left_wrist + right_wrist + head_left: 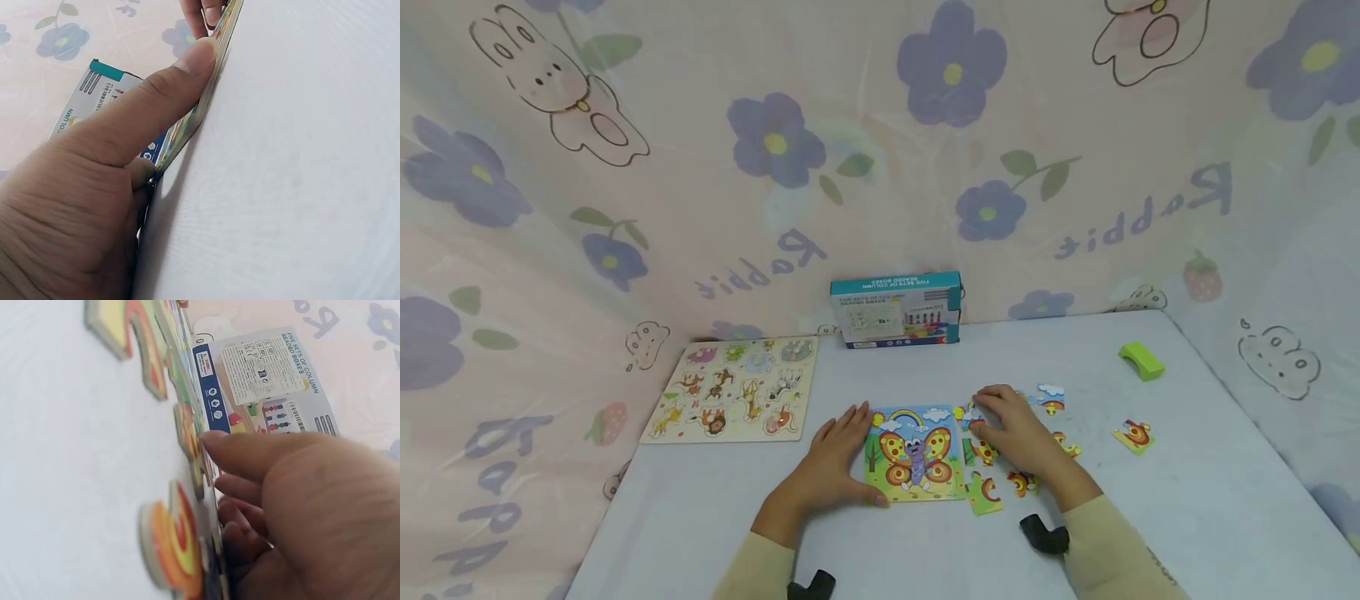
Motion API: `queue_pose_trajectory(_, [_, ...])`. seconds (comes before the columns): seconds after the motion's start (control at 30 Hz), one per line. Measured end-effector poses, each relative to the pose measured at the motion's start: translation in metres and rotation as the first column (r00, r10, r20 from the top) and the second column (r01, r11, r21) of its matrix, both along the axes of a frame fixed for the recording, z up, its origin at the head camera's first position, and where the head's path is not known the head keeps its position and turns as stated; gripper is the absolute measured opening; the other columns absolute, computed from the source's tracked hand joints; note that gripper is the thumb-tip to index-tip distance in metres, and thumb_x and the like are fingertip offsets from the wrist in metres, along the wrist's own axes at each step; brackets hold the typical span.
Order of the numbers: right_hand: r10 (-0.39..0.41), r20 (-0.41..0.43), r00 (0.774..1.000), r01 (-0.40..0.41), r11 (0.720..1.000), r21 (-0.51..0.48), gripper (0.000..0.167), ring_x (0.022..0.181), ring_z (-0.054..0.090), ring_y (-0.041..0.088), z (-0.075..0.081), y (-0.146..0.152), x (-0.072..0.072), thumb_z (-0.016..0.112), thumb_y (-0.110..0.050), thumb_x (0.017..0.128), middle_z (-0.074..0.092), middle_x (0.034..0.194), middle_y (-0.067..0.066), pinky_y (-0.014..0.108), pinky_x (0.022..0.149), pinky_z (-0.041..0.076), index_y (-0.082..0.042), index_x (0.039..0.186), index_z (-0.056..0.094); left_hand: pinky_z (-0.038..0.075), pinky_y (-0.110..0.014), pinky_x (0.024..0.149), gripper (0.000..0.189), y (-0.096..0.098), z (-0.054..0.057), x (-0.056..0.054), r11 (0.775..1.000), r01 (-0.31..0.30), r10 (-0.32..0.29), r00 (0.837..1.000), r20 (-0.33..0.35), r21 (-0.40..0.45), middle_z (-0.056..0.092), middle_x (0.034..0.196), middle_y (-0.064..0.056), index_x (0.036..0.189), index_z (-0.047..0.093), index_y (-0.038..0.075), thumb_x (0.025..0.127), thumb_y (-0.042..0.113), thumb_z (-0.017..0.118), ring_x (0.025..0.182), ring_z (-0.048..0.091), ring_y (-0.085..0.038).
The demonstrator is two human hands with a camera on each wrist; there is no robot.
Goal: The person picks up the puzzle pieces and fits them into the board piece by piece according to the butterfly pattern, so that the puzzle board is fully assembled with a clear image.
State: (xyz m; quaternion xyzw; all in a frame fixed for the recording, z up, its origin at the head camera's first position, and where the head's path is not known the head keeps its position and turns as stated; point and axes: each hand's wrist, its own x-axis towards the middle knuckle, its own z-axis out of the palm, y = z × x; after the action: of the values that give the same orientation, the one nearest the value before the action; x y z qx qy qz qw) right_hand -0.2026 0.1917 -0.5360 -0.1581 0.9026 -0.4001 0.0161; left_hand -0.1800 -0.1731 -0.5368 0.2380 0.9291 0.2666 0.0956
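Note:
A square butterfly picture board (915, 458) lies flat on the table. My left hand (833, 462) rests at its left side, fingers spread along the upper left edge and thumb at the lower left corner. In the left wrist view, the thumb (156, 87) lies against the board's edge. Beside the board's right edge, my right hand (1018, 429) holds a puzzle piece (967, 414) between thumb and fingers, partly covering it. Several butterfly pieces lie around that hand, among them a green one (983, 493), a wing piece (981, 451) and a sky piece (1051, 397).
An animal puzzle board (733, 390) lies at the back left. A beaded-boxes carton (897, 310) stands upside down by the patterned curtain (865, 208). To the right are a stray puzzle piece (1134, 436) and a green arch block (1142, 361).

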Motion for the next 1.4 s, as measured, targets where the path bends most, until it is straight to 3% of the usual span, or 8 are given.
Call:
queue_pose_trajectory(0.13, [-0.037,0.019,0.999,0.037,0.999,0.040,0.049,0.149,0.039,0.047,0.002,-0.003,-0.001,0.075,-0.021,0.105,0.048,0.155,0.022,0.068,0.120,0.034,0.003,0.146,0.063,0.001,-0.052,0.131,0.146,-0.001,-0.001,-0.001,0.999,0.025,-0.025,1.000,0.005,-0.029,0.007,0.182,0.002,0.175,0.022,0.012,0.066,0.087,0.084,0.166,-0.001,-0.019])
queue_pose_trajectory(0.33, [-0.105,0.089,0.990,0.106,0.994,-0.003,0.046,0.142,0.047,0.041,0.001,-0.005,-0.002,0.080,-0.019,0.103,0.055,0.146,0.019,0.064,0.119,0.038,-0.003,0.140,0.059,0.000,-0.050,0.131,0.144,-0.001,-0.001,-0.001,0.999,0.017,-0.017,1.000,0.013,-0.033,0.007,0.182,0.004,0.175,0.023,0.014,0.066,0.086,0.084,0.165,-0.002,-0.017])
queue_pose_trajectory(0.5, [-0.147,0.084,0.986,0.154,0.984,-0.091,0.027,0.112,0.066,0.028,0.004,-0.008,0.002,0.078,-0.020,0.104,0.069,0.120,0.007,0.052,0.099,0.055,-0.009,0.125,0.064,0.000,-0.049,0.131,0.144,-0.001,-0.001,0.000,1.000,0.010,-0.009,1.000,0.018,-0.029,0.008,0.182,0.004,0.175,0.024,0.013,0.066,0.085,0.085,0.165,-0.001,-0.016])
queue_pose_trajectory(0.67, [-0.176,0.037,0.984,0.180,0.969,-0.167,0.014,0.088,0.065,0.019,0.012,-0.018,0.008,0.075,-0.017,0.106,0.068,0.098,-0.002,0.034,0.078,0.056,-0.012,0.117,0.068,0.001,-0.048,0.131,0.144,0.000,0.000,0.000,1.000,0.003,-0.002,1.000,0.015,-0.030,0.008,0.181,0.004,0.175,0.024,0.013,0.066,0.084,0.086,0.165,-0.001,-0.016])
queue_pose_trajectory(0.83, [-0.171,0.057,0.984,0.180,0.954,-0.238,0.014,0.082,0.062,0.021,0.021,-0.034,0.014,0.072,-0.013,0.107,0.068,0.098,0.001,0.028,0.067,0.052,-0.009,0.121,0.071,0.001,-0.049,0.131,0.143,0.001,0.000,0.000,0.999,-0.005,0.005,1.000,0.009,-0.036,0.009,0.181,0.004,0.175,0.025,0.013,0.067,0.084,0.086,0.166,0.000,-0.018])
queue_pose_trajectory(1.13, [-0.138,0.244,0.960,0.224,0.900,-0.374,0.016,0.073,0.069,0.023,0.020,-0.070,0.015,0.070,-0.004,0.106,0.064,0.099,0.009,0.029,0.065,0.061,-0.003,0.122,0.070,0.001,-0.049,0.131,0.142,0.001,-0.001,0.000,0.999,-0.011,0.011,1.000,0.005,-0.037,0.009,0.181,0.005,0.175,0.025,0.014,0.067,0.085,0.085,0.165,0.000,-0.017])
queue_pose_trajectory(1.33, [-0.098,0.269,0.958,0.198,0.905,-0.377,0.020,0.077,0.072,0.023,0.018,-0.085,0.013,0.069,0.000,0.106,0.067,0.097,0.008,0.034,0.068,0.065,0.001,0.126,0.067,0.001,-0.049,0.131,0.142,0.001,-0.002,0.000,0.999,-0.008,0.008,1.000,0.003,-0.039,0.008,0.181,0.005,0.175,0.025,0.014,0.068,0.086,0.084,0.165,0.000,-0.016])
queue_pose_trajectory(1.4, [-0.096,0.259,0.961,0.186,0.919,-0.348,0.023,0.079,0.073,0.021,0.018,-0.087,0.012,0.069,-0.001,0.106,0.068,0.099,0.007,0.034,0.069,0.064,0.001,0.128,0.067,0.001,-0.048,0.131,0.142,0.000,-0.002,0.000,0.999,-0.005,0.006,1.000,0.002,-0.038,0.008,0.181,0.005,0.175,0.025,0.013,0.068,0.086,0.084,0.165,0.000,-0.016])
